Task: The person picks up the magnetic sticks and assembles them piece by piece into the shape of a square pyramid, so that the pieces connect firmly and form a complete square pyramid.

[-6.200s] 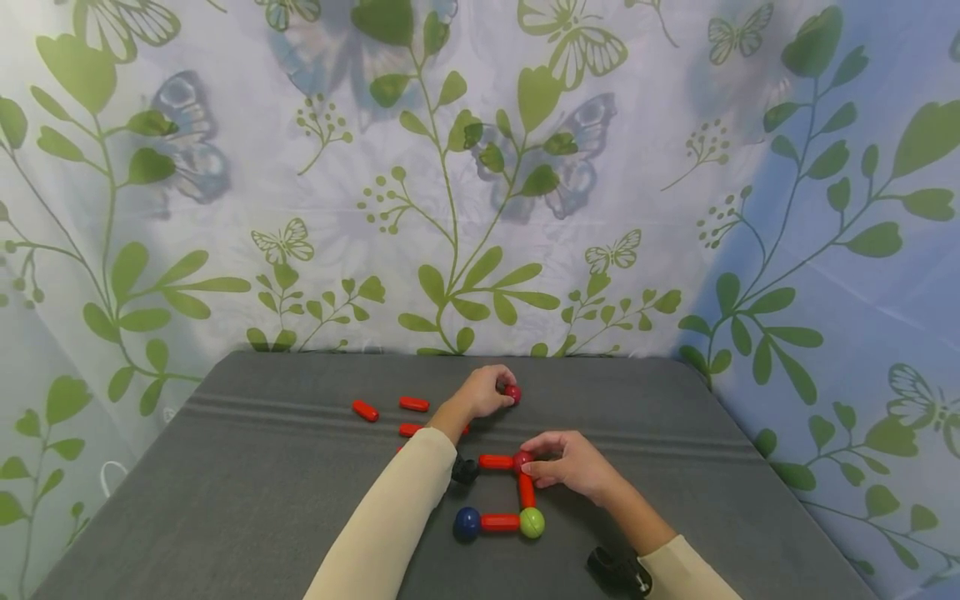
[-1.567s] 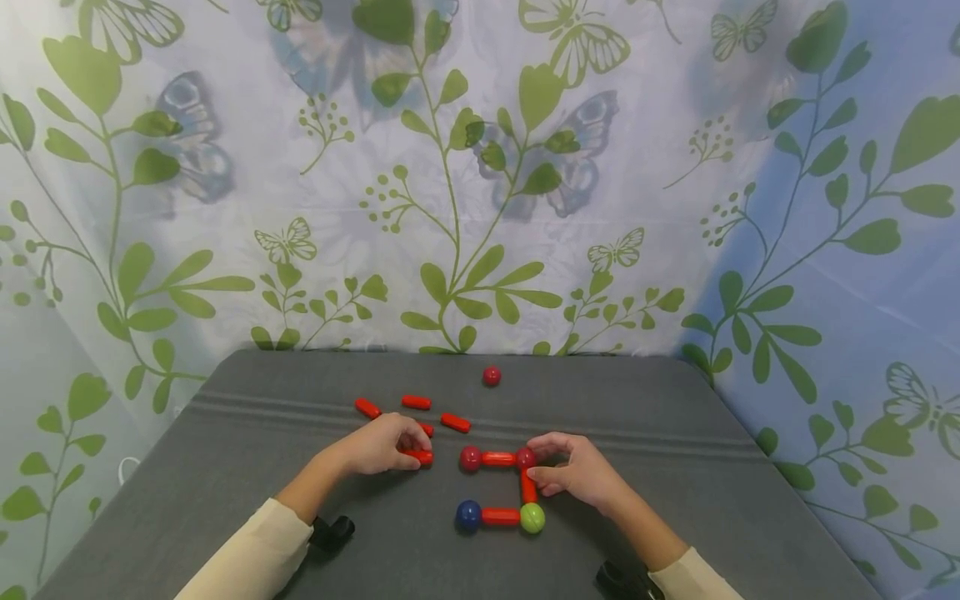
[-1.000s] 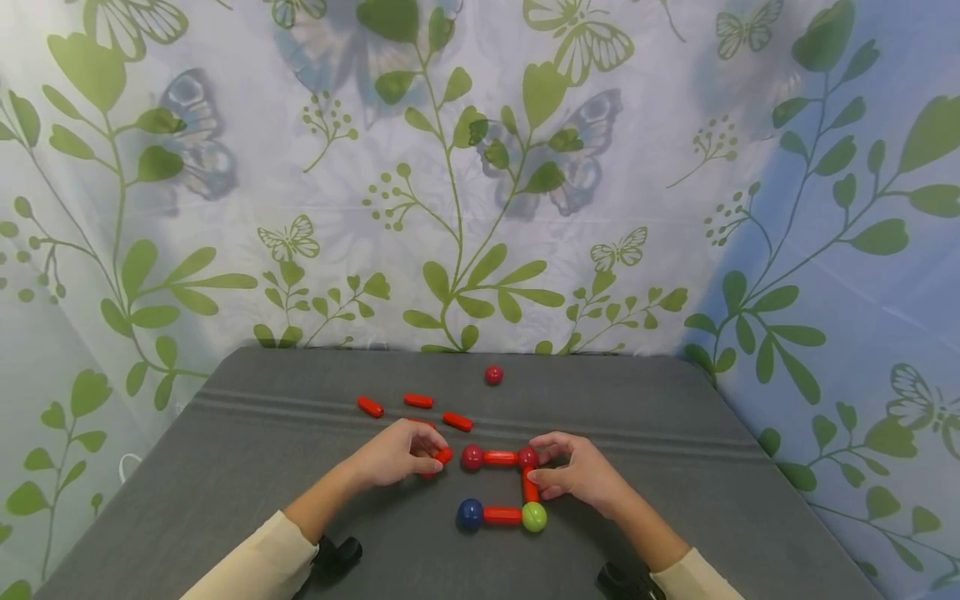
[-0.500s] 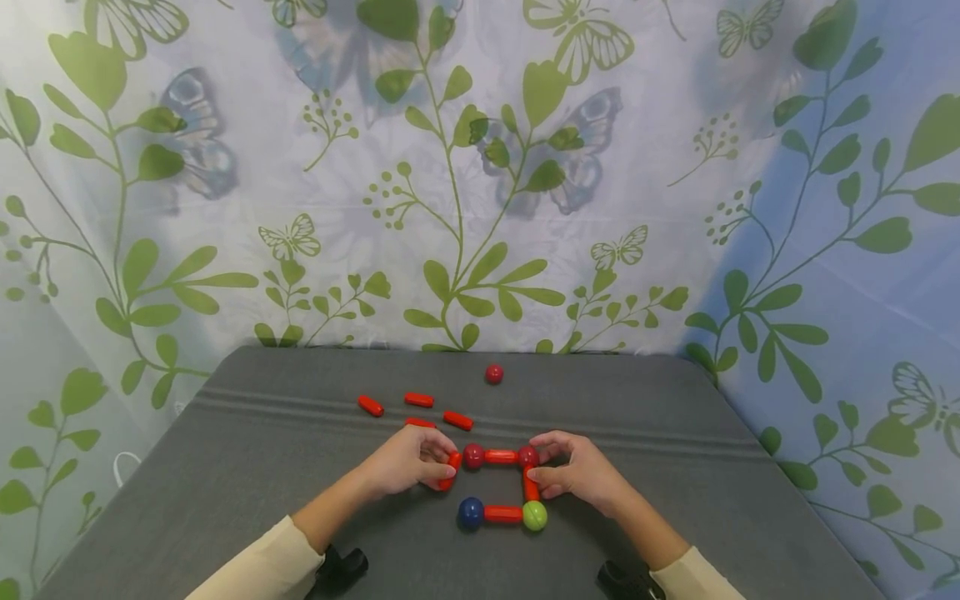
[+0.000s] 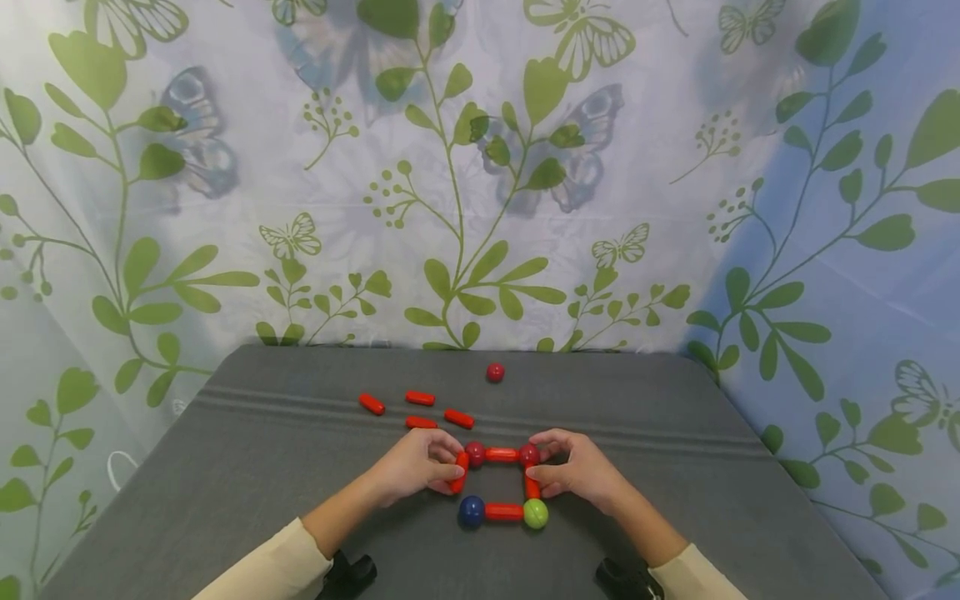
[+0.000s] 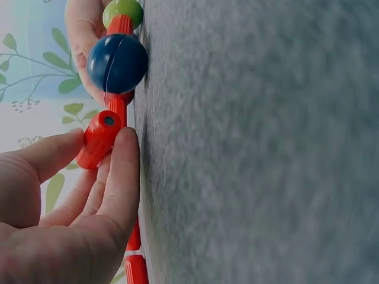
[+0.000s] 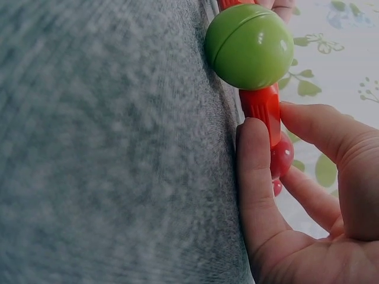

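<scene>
In the head view, the left hand (image 5: pixel 411 468) pinches a loose red rod (image 5: pixel 460 473) between thumb and fingers, at the left side of a small frame on the grey surface (image 5: pixel 225 483). The rod's far end is right by the far-left red ball (image 5: pixel 475 454) — whether they touch, I cannot tell — and its near end stops short of the blue ball (image 5: pixel 472 511). The far rod (image 5: pixel 502 455) links that red ball to the far-right red ball (image 5: pixel 529 454); the near rod (image 5: pixel 504 512) links the blue ball to the green ball (image 5: pixel 536 513). The right hand (image 5: pixel 579 468) grips the right-side rod (image 5: pixel 532 483), which runs between the far-right red ball and the green one. Beyond lie four spare red rods (image 5: pixel 459 418) and, farther back, a single red ball (image 5: pixel 495 372), before a leaf-and-butterfly curtain (image 5: pixel 480 192).

In the left wrist view, the pinched rod is tilted, its end showing a dark round inset (image 6: pixel 109 121); the blue ball appears just past it.

In the right wrist view, thumb and finger grasp the right-side rod from opposite sides — the green ball sits at its end, close to the surface.
</scene>
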A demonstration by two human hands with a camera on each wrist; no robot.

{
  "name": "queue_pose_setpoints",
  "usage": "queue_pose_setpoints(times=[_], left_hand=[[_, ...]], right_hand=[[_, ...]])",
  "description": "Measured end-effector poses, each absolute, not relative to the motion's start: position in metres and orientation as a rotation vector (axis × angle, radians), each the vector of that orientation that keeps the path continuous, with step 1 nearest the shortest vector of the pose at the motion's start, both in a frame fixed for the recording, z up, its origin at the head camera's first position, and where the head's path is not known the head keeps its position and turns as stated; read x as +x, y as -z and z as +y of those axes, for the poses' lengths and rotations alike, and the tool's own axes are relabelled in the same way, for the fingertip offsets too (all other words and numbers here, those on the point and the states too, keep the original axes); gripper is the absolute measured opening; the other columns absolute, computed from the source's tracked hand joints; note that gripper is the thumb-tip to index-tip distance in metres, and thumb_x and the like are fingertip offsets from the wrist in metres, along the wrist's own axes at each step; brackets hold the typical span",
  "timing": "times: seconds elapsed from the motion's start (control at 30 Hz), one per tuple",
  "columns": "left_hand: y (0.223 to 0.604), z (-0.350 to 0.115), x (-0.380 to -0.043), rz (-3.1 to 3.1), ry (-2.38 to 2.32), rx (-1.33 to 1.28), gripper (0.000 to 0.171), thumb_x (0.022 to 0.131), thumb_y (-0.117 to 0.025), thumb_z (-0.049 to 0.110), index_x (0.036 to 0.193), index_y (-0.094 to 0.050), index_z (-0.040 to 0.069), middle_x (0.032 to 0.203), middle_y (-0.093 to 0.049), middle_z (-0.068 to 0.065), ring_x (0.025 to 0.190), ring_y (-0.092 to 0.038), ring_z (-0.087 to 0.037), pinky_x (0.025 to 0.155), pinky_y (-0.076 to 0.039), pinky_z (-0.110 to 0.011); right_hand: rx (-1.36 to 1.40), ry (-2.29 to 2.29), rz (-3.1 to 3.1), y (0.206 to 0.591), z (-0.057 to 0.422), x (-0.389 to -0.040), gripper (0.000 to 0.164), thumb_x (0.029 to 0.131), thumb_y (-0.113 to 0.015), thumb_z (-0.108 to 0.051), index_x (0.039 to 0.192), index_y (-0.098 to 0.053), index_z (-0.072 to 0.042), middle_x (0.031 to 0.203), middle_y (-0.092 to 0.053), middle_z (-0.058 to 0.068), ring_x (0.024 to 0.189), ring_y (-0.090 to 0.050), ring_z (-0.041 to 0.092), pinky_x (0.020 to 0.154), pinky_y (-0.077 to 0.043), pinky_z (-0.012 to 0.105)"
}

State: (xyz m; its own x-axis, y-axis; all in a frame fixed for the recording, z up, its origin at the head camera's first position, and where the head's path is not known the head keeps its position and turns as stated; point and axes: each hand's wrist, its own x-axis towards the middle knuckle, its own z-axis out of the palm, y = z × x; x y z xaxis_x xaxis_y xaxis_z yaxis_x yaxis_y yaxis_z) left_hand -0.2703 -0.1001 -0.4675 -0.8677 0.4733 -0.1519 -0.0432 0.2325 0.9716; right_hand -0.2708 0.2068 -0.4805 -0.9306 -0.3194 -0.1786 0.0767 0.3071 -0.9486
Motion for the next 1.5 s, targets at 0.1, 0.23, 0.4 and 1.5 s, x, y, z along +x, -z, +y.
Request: queue_pose_setpoints(times=[0.1, 0.23, 0.4, 1.5], left_hand=[[0.468, -0.098, -0.269, 2.071, -1.692, 0.367, 0.032, 0.091, -0.076, 0.004, 0.119, -0.063, -0.005, 0.099, -0.071, -0.012, 0.082, -0.072, -0.018, 0.075, -0.064, -0.04], [0.467, -0.094, -0.267, 2.068, -1.703, 0.338, 0.032, 0.091, -0.076, 0.003, 0.119, -0.062, -0.007, 0.098, -0.072, -0.013, 0.082, -0.072, -0.018, 0.076, -0.064, -0.04], [0.468, -0.09, -0.266, 2.066, -1.705, 0.306, 0.033, 0.091, -0.075, 0.003, 0.118, -0.06, -0.008, 0.097, -0.072, -0.013, 0.082, -0.072, -0.018, 0.075, -0.063, -0.039], [0.474, -0.081, -0.262, 2.136, -1.709, 0.305, 0.03, 0.088, -0.078, 0.003, 0.107, -0.059, -0.009, 0.087, -0.069, -0.012, 0.073, -0.072, -0.019, 0.069, -0.064, -0.038]], right_hand=[[-0.214, 1.657, 2.245, 0.48, 0.207, -0.271, 0.058, 0.086, -0.083, -0.012, 0.137, -0.058, 0.0, 0.116, -0.059, 0.021, 0.083, -0.071, 0.023, 0.072, -0.064, 0.042], [-0.215, 1.652, 2.247, 0.479, 0.206, -0.271, 0.058, 0.086, -0.083, -0.013, 0.136, -0.058, 0.0, 0.115, -0.059, 0.02, 0.082, -0.071, 0.023, 0.072, -0.064, 0.042], [-0.23, 1.657, 2.235, 0.478, 0.206, -0.27, 0.058, 0.086, -0.083, -0.013, 0.136, -0.058, 0.001, 0.114, -0.058, 0.02, 0.082, -0.072, 0.024, 0.072, -0.064, 0.042], [-0.229, 1.654, 2.242, 0.48, 0.205, -0.271, 0.058, 0.086, -0.083, -0.014, 0.136, -0.058, 0.001, 0.115, -0.06, 0.02, 0.082, -0.072, 0.023, 0.072, -0.064, 0.041]])
